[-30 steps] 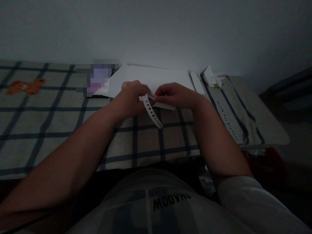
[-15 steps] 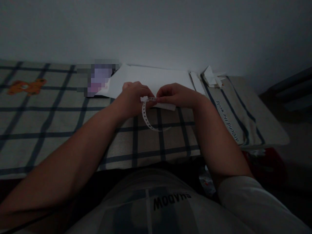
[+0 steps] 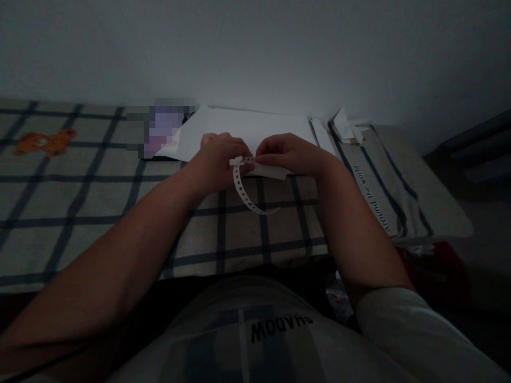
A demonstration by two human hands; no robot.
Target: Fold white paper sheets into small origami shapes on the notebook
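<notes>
Since half a second ago we see little change: the strip's (image 3: 244, 190) loop has sagged slightly lower and its free end now curls toward the right, while both hands stay in place. The strip is thin, white and flexible, punched with a row of round holes, and it hangs in a curve below the hands, over the checked blanket (image 3: 80, 213). Our left hand (image 3: 217, 159) pinches its upper end in a narrow grip; our right hand (image 3: 289, 154) closes a tight grip on the same end, thumb and fingertips meeting the left hand's. Under them lies a small white slip, and behind them a flat white sheet of paper (image 3: 247, 125). The blanket is soft, beige with dark lines, with an orange bear figure (image 3: 43, 142) at far left. On the right a folded cloth (image 3: 391, 181) reads "around the world". The shirt shows "SHADOW". The blanket's near edge lies just below the loop, with open room to the left.
</notes>
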